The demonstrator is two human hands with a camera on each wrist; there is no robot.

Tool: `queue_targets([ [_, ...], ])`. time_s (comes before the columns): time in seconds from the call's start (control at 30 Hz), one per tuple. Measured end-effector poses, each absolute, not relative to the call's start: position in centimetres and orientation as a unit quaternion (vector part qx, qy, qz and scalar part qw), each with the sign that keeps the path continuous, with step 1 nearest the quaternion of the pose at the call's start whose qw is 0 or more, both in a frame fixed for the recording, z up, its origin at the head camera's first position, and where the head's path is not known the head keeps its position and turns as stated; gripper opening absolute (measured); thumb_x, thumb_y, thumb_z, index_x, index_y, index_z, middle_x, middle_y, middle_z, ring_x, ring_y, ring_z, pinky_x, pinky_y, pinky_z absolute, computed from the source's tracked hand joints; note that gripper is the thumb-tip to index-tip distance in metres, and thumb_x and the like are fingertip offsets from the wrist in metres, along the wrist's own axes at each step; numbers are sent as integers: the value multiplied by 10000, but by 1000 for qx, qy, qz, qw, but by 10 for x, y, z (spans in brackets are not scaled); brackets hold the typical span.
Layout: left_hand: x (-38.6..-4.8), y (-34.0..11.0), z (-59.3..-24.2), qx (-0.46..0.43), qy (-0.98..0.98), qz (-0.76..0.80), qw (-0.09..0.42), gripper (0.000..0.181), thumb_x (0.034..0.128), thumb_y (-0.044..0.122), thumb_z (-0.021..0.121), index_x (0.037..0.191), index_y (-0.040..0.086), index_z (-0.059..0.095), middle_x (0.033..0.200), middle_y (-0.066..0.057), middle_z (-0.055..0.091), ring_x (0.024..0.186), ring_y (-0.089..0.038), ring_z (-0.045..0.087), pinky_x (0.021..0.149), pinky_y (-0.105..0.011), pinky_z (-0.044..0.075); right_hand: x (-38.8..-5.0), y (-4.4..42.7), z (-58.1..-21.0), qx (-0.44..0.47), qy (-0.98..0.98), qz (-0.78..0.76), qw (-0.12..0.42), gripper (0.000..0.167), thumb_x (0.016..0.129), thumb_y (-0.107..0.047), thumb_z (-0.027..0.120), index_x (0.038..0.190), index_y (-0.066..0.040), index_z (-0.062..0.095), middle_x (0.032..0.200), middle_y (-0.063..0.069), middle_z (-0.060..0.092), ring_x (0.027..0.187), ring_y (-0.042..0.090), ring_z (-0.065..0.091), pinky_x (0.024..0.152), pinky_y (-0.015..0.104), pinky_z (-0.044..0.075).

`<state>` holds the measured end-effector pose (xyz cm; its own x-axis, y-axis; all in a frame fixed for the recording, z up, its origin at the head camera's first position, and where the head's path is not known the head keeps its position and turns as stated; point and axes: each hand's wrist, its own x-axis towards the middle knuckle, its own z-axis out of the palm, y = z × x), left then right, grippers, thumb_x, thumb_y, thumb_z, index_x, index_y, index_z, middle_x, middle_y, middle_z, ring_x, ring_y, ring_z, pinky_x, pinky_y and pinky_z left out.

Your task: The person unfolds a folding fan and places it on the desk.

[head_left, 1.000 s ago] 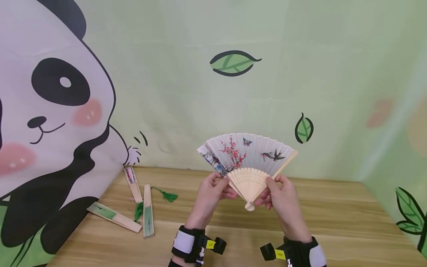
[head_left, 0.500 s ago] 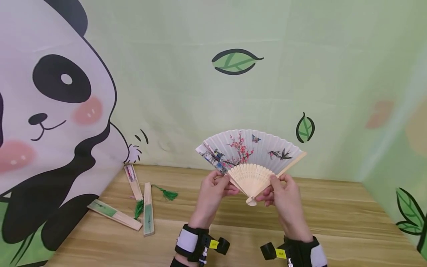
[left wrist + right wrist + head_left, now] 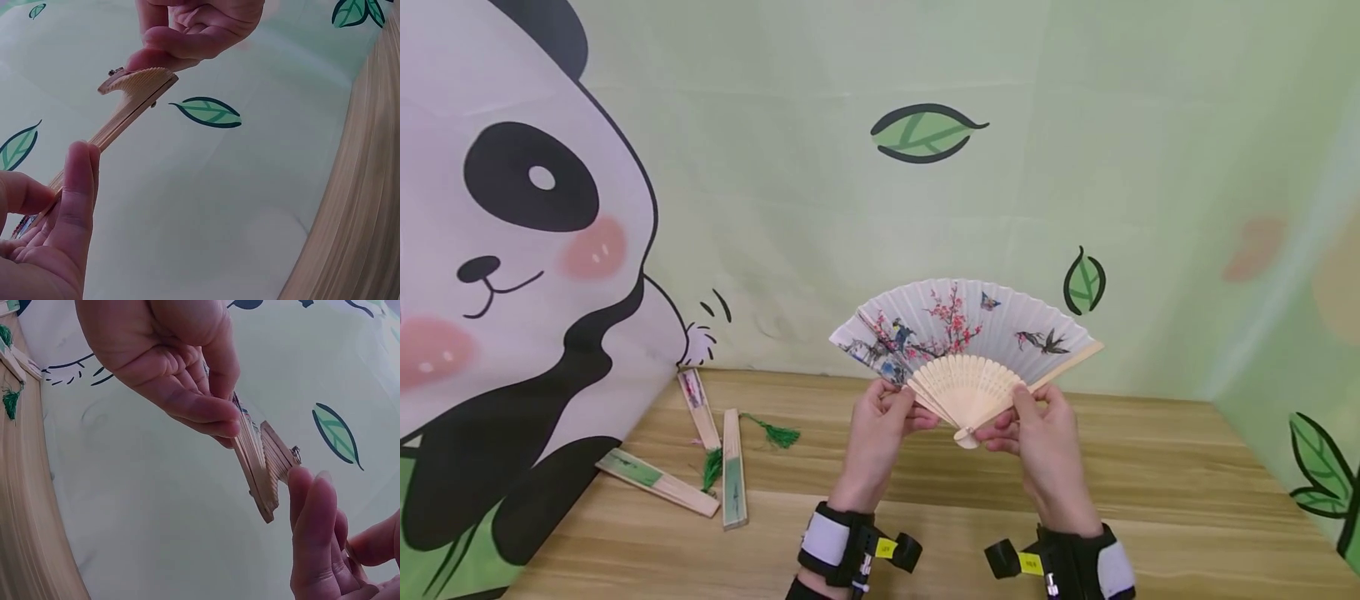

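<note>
A spread folding fan [image 3: 973, 329] with red blossoms, birds and a butterfly on white is held up above the table, its pivot end pointing down. My left hand [image 3: 880, 442] pinches its left edge between thumb and fingers. On the other side my right hand [image 3: 1051, 446] pinches the right outer rib near the bamboo slats. Seen edge-on in the left wrist view, the ribs [image 3: 119, 122] run up from the left hand's fingers. The right wrist view shows the pivot end [image 3: 265, 503] between the two hands.
Several folded fans lie on the table's left side: one upright [image 3: 733, 479], one slanted [image 3: 658, 483], one farther back [image 3: 698, 408]. Green tassels [image 3: 781, 437] lie near them. A panda-printed backdrop [image 3: 775, 208] stands behind the wooden table [image 3: 1150, 483].
The fan has spread wider and risen a little. The right hand has moved slightly right and up with its edge; the left hand still pinches the other edge.
</note>
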<state>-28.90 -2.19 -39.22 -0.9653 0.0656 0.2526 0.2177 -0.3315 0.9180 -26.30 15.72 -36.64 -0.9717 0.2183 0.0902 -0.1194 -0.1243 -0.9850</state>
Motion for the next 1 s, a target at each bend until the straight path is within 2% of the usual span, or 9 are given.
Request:
queue_targets([
  [0.27,-289,-19,-391,-111,-572,-811,53,171,1002,40,474,1137,-63,496,853,-189,681,724,-190,680,747,-342,582,-263,157,-367,-45,-631,765,119,157,1072,-182,360,1055,-27,344,753,108,532,590,213,673,573,335,584],
  [0.63,-287,-20,-390,-123,-563,-815,61,289,1021,67,469,1293,-31,473,1013,-218,663,796,-189,681,791,-331,571,-263,155,-365,-49,-615,776,133,171,1074,-205,359,1093,-37,331,779,116,520,634,221,694,628,356,593],
  [1.0,-287,-16,-390,-117,-544,-829,61,293,1019,54,455,1304,-12,447,1045,-216,667,820,-220,689,816,-356,563,-264,156,-367,-54,-584,795,151,154,1075,-199,349,1100,-49,330,763,100,532,650,220,701,648,355,593],
])
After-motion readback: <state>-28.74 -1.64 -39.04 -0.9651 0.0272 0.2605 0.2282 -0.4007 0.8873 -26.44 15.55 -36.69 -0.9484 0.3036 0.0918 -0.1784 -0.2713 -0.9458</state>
